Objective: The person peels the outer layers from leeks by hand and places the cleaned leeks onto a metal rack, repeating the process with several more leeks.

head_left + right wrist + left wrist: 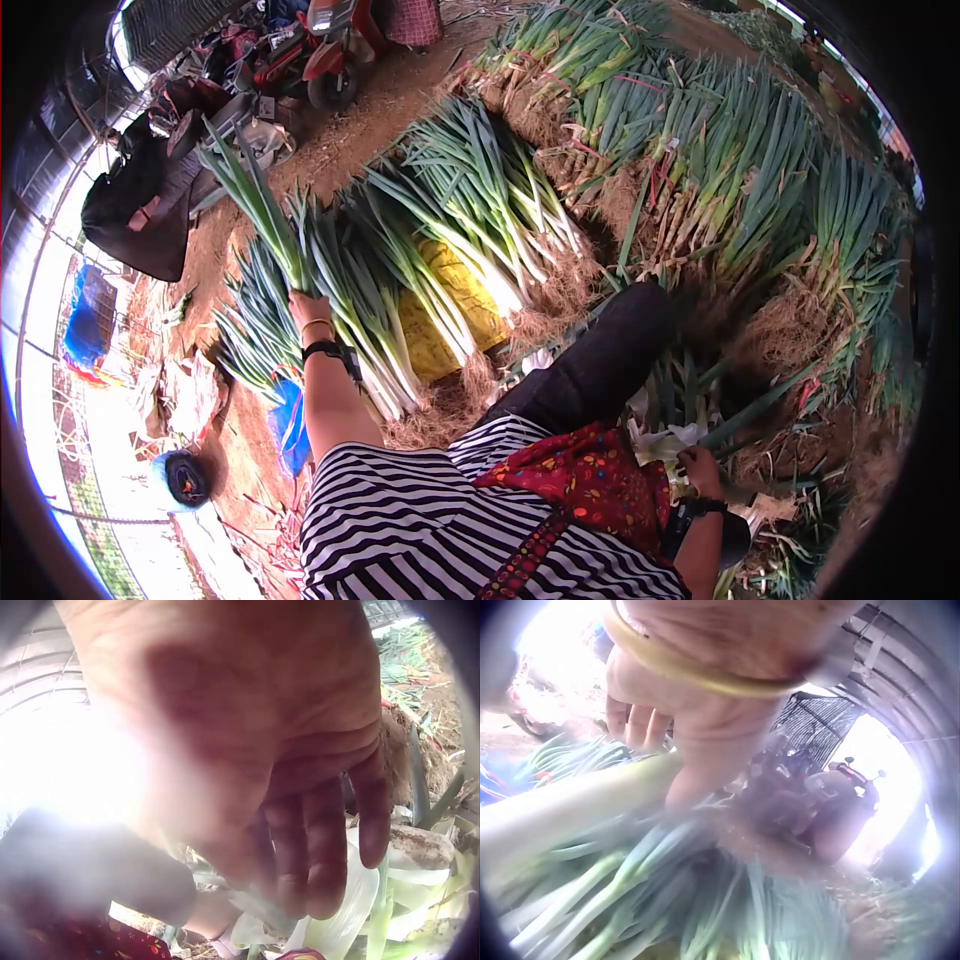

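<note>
My left hand [310,312] grips a green onion [262,215], whose green leaves rise to the upper left above a row of onions [375,345]. In the left wrist view, the left hand [697,742] curls over its thick pale stalk [570,799]. At the lower right, my right hand [702,472] is low among pale stripped leaves [665,440]. The right wrist view shows the right hand [277,750] with long, nearly straight fingers hanging over the white leaves [349,907]; whether the fingertips touch them is unclear.
Bundled onions with brown roots [690,180] fill the right side. A yellow sheet [450,300] lies under the middle row. A red vehicle [330,60] stands at the back, with a black cloth [135,215] on the left. My bent leg [600,355] separates the rows from the leaves.
</note>
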### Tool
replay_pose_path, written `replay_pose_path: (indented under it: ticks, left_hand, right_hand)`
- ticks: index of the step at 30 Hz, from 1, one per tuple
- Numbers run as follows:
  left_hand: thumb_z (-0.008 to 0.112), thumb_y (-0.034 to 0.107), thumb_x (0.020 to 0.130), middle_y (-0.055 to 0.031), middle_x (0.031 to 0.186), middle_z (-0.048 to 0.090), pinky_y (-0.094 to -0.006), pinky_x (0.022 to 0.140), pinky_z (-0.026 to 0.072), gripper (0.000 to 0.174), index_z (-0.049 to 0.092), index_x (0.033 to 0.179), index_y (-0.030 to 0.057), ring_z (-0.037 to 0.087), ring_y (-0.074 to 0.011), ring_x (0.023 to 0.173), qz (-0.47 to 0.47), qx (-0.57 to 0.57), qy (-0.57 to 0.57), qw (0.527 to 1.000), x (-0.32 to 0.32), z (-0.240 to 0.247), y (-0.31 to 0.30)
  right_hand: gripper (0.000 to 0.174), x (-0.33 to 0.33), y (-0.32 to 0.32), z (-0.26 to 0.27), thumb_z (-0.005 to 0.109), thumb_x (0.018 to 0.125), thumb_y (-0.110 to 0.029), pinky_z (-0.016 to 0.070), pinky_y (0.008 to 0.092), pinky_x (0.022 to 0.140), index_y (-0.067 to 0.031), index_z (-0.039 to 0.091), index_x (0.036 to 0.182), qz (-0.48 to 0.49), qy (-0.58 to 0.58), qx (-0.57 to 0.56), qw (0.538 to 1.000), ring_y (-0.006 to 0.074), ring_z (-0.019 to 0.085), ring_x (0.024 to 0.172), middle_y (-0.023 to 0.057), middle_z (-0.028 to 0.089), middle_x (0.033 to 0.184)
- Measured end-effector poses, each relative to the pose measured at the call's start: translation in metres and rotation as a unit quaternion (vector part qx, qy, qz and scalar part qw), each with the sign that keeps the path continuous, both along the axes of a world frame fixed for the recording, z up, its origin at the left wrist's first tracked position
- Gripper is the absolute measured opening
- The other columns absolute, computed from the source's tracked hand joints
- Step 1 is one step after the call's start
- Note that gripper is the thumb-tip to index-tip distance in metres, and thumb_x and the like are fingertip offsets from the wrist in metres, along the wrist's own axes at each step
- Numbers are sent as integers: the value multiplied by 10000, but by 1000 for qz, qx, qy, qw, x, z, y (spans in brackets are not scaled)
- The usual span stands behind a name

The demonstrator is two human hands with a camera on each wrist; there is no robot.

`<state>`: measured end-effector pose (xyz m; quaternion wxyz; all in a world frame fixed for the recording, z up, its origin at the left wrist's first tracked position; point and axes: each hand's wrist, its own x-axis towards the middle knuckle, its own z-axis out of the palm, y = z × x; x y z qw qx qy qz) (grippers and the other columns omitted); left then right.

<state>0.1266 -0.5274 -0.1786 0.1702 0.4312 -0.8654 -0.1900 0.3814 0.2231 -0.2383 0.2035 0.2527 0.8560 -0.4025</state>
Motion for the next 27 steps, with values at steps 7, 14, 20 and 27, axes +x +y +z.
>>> replay_pose_path:
  ticks: [7, 14, 20, 27]
  left_hand:
    - [800, 248, 571, -179, 1279, 507, -396, 975, 411, 829, 458, 1311, 98, 482, -305, 1193, -171, 69, -284, 941, -4, -65, 20]
    - [798, 322, 643, -33, 1083, 640, -267, 795, 487, 632, 583, 1185, 77, 587, -160, 940, -586, 172, -587, 532, 3, -30, 207]
    - [687, 373, 767, -102, 1079, 634, -277, 785, 507, 545, 561, 1179, 40, 602, -194, 958, -577, 110, -761, 277, 36, 21, 229]
    - [677, 366, 774, -105, 1052, 633, -278, 769, 508, 515, 562, 1154, 37, 602, -196, 932, -491, 41, -830, 261, 31, 56, 213]
  right_hand:
    - [208, -13, -29, 31, 579, 842, -141, 473, 307, 639, 42, 621, 931, 48, 50, 4, 998, 181, 624, 689, 123, 653, 754]
    - [254, 0, -35, 48, 575, 851, -216, 479, 349, 687, 9, 636, 949, 10, 58, 75, 995, 256, 643, 766, 139, 661, 797]
    - [216, 26, -27, 38, 617, 826, -173, 476, 346, 670, 18, 629, 928, -81, 113, 21, 990, 247, 631, 731, 159, 649, 784]
    - [212, 36, -23, 41, 585, 819, -233, 473, 385, 712, -56, 661, 908, -123, 159, 56, 978, 297, 629, 766, 154, 651, 821]
